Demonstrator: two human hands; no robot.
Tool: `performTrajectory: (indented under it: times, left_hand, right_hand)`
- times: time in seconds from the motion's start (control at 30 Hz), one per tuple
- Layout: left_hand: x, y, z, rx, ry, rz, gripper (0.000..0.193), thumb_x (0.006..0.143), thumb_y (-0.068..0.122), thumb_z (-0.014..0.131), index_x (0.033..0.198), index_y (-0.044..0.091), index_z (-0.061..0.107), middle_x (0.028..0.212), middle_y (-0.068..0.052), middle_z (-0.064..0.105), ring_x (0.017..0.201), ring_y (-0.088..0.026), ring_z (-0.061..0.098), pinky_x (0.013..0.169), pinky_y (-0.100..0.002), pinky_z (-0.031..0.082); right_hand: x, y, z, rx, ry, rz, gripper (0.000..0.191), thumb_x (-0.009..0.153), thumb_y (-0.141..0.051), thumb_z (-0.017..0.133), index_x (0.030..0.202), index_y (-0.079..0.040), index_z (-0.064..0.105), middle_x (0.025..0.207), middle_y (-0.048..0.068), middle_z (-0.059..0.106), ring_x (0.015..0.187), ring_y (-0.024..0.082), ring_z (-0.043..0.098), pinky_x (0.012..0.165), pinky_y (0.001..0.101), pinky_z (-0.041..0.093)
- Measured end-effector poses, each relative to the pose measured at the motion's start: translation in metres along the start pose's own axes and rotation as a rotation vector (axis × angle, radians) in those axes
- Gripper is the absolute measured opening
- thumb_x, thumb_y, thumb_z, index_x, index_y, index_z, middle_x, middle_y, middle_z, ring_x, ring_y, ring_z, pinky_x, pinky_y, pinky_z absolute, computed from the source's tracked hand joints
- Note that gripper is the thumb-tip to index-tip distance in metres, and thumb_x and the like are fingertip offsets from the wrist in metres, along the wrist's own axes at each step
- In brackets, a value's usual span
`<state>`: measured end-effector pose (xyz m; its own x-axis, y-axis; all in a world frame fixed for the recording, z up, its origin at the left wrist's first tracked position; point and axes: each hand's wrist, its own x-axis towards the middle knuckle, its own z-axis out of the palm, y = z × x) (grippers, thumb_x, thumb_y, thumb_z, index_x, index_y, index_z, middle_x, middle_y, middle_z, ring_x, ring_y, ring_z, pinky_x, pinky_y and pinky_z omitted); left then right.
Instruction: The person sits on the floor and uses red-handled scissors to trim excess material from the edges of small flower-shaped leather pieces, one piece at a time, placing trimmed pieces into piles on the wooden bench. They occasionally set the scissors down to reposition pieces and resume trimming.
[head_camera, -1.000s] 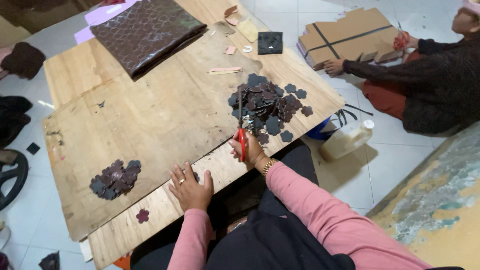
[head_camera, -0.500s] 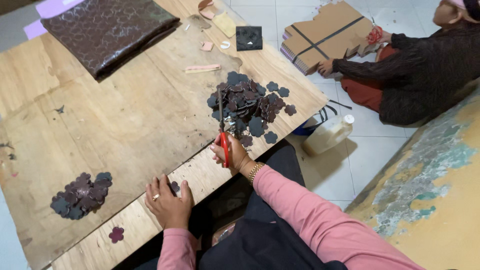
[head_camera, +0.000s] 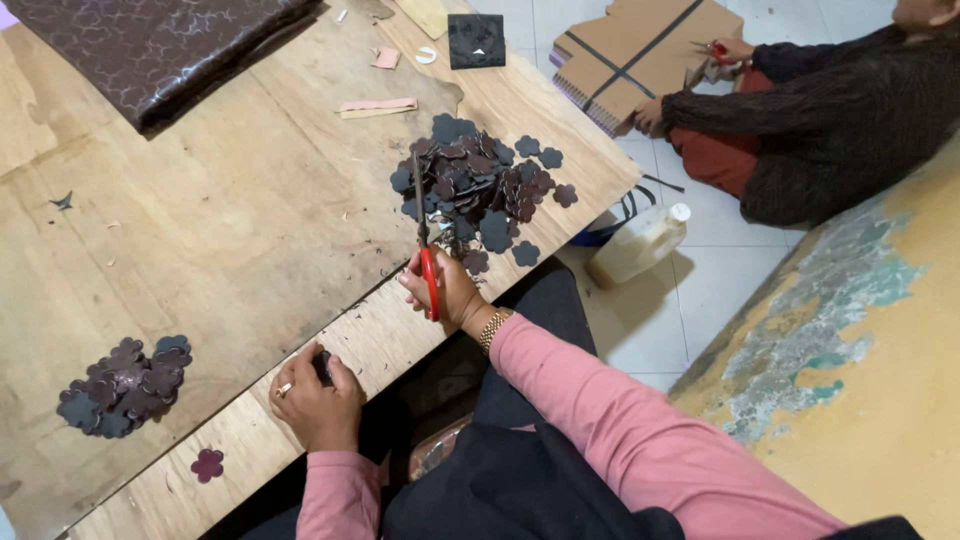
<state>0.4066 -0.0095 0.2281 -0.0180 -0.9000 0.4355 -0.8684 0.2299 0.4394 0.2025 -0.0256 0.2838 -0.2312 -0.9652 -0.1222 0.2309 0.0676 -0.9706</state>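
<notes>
My right hand (head_camera: 447, 291) grips red-handled scissors (head_camera: 426, 250) whose blades point away from me toward a heap of dark flower-shaped cutouts (head_camera: 478, 187) on the wooden board (head_camera: 230, 220). My left hand (head_camera: 315, 392) rests at the board's near edge, fingers curled over a small dark cutout piece (head_camera: 322, 365). A smaller pile of flower cutouts (head_camera: 125, 385) lies to the left of that hand, and a single purple flower piece (head_camera: 207, 464) sits near the front edge.
A folded dark patterned sheet (head_camera: 150, 45) lies at the far left. A pink strip (head_camera: 378, 106) and a dark square (head_camera: 475, 40) sit beyond the heap. Another person (head_camera: 830, 110) sits on the floor by cardboard (head_camera: 640, 50). A plastic jug (head_camera: 640, 243) stands beside the board.
The view has shifted closer and leftward. My left hand has closed its fingers over a small dark piece at the board's edge. My right hand still holds the scissors by the heap.
</notes>
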Motion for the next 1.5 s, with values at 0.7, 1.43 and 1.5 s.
performTrajectory:
  times: [0.7, 1.43, 1.5]
  left_hand:
    - [-0.002, -0.005, -0.002, 0.038, 0.105, 0.029, 0.035, 0.081, 0.027, 0.082, 0.109, 0.007, 0.074, 0.124, -0.014, 0.066, 0.133, -0.036, 0.05, 0.117, -0.049, 0.035]
    - [0.0, -0.021, -0.002, -0.201, 0.029, 0.074, 0.021, 0.098, 0.016, 0.071, 0.118, 0.009, 0.071, 0.115, -0.01, 0.073, 0.114, -0.029, 0.065, 0.106, -0.044, 0.045]
    - [0.0, -0.021, 0.002, -0.194, 0.031, 0.06, 0.021, 0.098, 0.014, 0.07, 0.119, 0.009, 0.071, 0.116, -0.01, 0.073, 0.114, -0.029, 0.066, 0.108, -0.044, 0.044]
  right_hand:
    - [0.006, 0.007, -0.005, 0.043, -0.036, -0.051, 0.028, 0.093, -0.017, 0.073, 0.105, -0.007, 0.05, 0.087, 0.004, 0.061, 0.066, 0.014, 0.068, 0.056, 0.0281, 0.056]
    - [0.012, 0.018, 0.005, 0.072, -0.037, -0.044, 0.027, 0.092, -0.014, 0.072, 0.106, -0.007, 0.05, 0.086, 0.005, 0.061, 0.066, 0.014, 0.067, 0.056, 0.029, 0.057]
    - [0.013, 0.021, 0.002, 0.08, -0.04, -0.051, 0.026, 0.092, -0.014, 0.073, 0.106, -0.007, 0.051, 0.088, 0.005, 0.062, 0.066, 0.014, 0.067, 0.057, 0.0289, 0.058]
